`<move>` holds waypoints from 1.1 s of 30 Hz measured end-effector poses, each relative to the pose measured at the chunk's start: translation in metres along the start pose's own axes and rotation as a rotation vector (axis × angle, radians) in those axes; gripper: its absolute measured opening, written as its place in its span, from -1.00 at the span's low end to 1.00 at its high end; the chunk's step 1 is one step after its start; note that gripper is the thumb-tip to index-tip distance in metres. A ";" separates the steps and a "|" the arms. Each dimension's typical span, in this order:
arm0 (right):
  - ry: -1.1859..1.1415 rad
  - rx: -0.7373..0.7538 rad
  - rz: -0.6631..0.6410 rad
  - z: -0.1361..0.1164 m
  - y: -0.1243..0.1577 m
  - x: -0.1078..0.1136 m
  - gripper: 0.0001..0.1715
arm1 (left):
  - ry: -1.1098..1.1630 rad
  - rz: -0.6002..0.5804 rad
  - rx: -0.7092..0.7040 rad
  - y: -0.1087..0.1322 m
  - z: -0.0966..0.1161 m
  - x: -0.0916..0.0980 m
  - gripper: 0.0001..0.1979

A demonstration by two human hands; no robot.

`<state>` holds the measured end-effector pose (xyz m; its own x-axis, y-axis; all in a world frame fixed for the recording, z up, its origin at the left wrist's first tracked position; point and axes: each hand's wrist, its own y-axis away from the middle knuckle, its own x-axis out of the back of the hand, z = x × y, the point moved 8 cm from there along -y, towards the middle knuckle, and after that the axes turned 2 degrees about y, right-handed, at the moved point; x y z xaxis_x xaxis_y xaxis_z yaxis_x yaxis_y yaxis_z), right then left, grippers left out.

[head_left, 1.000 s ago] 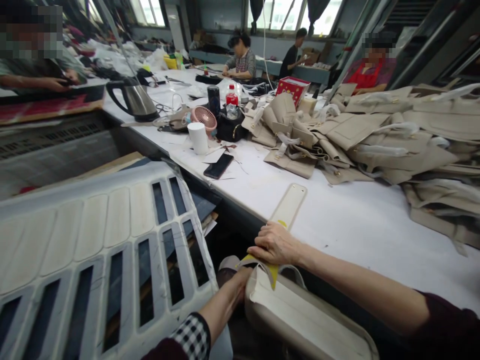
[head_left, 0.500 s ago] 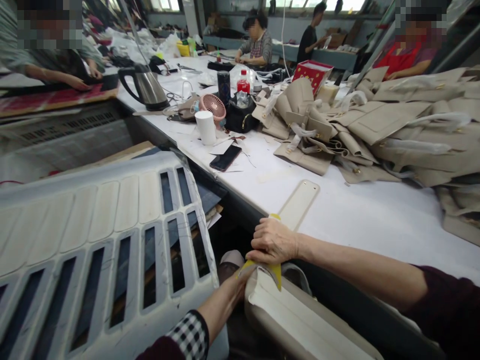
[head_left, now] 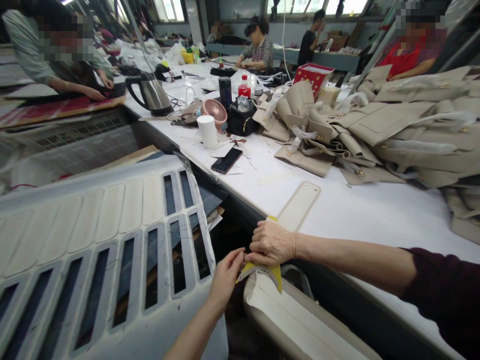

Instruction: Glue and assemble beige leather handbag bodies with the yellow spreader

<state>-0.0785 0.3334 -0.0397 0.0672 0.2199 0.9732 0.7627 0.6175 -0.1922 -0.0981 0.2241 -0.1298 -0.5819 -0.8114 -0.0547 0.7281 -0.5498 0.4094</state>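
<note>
My right hand point(head_left: 270, 243) presses down on a cream strap piece point(head_left: 299, 205) at the edge of the white table point(head_left: 375, 212); its fingers are curled over a yellow strip point(head_left: 276, 274) at the strap's near end. My left hand point(head_left: 225, 276) pinches the left end of that yellow strip. Just below both hands lies a beige bag point(head_left: 300, 320) with a white lining edge facing up.
A white cut-out sheet point(head_left: 93, 240) lies at left. On the table are a black phone point(head_left: 226, 160), a white cup point(head_left: 207, 131), a pink fan point(head_left: 215, 110), a kettle point(head_left: 150, 94) and a heap of beige bag pieces point(head_left: 375, 125). Several people work around the tables.
My left hand has come up from beside the bag and now pinches the yellow strip's end. My right hand stays pressed on the strap. The view shifted slightly.
</note>
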 end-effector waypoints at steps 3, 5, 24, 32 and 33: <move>0.011 -0.001 0.001 0.000 0.000 0.000 -0.46 | -0.154 -0.131 -0.081 0.021 0.030 -0.004 -0.53; 0.016 -0.007 -0.005 0.000 0.001 -0.002 -0.46 | -0.446 -0.174 -0.147 0.032 0.047 -0.012 -0.69; 0.023 -0.309 -0.057 -0.017 0.033 -0.007 -0.42 | -0.882 -0.282 -0.321 0.044 0.061 -0.035 -0.69; 0.001 -0.570 -0.042 -0.030 0.054 0.004 -0.37 | 0.101 -0.494 0.091 0.024 0.019 -0.041 -0.53; 0.001 -0.596 -0.043 -0.030 0.057 0.004 -0.36 | 0.174 -0.512 0.099 0.023 0.016 -0.043 -0.54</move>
<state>-0.0154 0.3465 -0.0431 0.0286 0.2029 0.9788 0.9942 0.0953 -0.0488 -0.0621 0.2498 -0.1040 -0.7782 -0.4708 -0.4157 0.3253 -0.8683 0.3745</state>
